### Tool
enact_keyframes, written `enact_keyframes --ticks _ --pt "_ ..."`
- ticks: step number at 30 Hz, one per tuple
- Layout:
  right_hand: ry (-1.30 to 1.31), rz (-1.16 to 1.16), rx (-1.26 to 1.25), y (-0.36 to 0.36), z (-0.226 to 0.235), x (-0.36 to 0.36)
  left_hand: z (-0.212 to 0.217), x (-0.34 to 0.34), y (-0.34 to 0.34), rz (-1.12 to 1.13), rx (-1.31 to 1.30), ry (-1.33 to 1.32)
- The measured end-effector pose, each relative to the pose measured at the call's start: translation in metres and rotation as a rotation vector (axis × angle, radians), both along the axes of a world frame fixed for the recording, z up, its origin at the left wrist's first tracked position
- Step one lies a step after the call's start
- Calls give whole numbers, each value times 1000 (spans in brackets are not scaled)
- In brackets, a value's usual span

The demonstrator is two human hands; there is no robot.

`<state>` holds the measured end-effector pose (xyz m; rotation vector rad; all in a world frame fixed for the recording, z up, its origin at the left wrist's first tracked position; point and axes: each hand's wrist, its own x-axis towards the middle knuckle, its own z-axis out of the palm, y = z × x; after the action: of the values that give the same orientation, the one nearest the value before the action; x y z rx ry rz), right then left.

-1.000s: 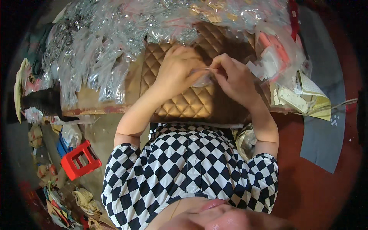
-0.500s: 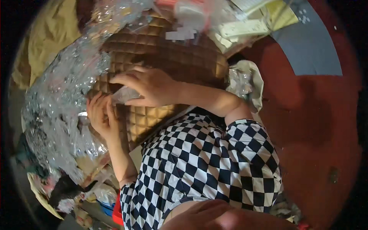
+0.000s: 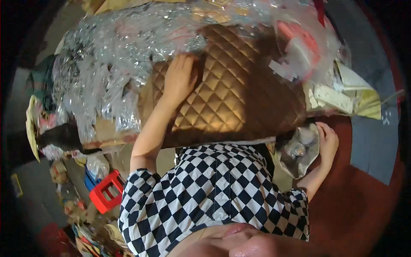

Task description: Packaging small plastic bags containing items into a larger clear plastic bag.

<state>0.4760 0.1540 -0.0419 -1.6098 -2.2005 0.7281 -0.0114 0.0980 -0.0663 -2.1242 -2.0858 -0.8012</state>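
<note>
My left hand (image 3: 180, 78) lies at the edge of a heap of clear plastic packets (image 3: 111, 64), fingers stretched forward and close together. The fingertips touch the heap or lie just beside it; nothing shows in the hand. Under that hand is a brown quilted cover (image 3: 222, 94) on the work surface. To the right, below the surface's near corner, my right hand (image 3: 329, 143) is against the rim of an open pale sack (image 3: 314, 158), fingers extended. Inside the sack is shiny clear plastic (image 3: 298, 150). I see nothing held in the right hand.
Beyond the cover's right side lie a pink item in clear wrapping (image 3: 299, 40), small white pieces (image 3: 282, 70), a white box-like item (image 3: 332, 97) and yellow sheeting (image 3: 369, 105). A red plastic stool (image 3: 102, 199) stands lower left. Grey sheet (image 3: 372, 145) covers part of the red floor.
The hands, together over a small clear plastic bag before, are now apart. My left went forward to the packet heap, my right down to the sack. The bag has left their grasp; the view has turned.
</note>
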Motion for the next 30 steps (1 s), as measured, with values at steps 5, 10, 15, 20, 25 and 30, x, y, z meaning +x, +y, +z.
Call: enact_keyframes --ticks 5,10,15,20,25,30 --pt "154 47 28 36 15 -78 -25 -45 46 147 -80 411" --pt "171 466 166 101 4 -195 -5 -45 32 96 75 317" --pt "281 363 507 199 -40 -317 1 -25 13 102 323 -39" --pt "-152 305 648 251 -71 -357 2 -17 -11 280 101 -272" --pt "528 496 -13 214 -9 -332 8 -19 -42 274 160 -925" --pt "252 856 456 166 -20 -276 22 -4 -42 -21 -127 -1191"
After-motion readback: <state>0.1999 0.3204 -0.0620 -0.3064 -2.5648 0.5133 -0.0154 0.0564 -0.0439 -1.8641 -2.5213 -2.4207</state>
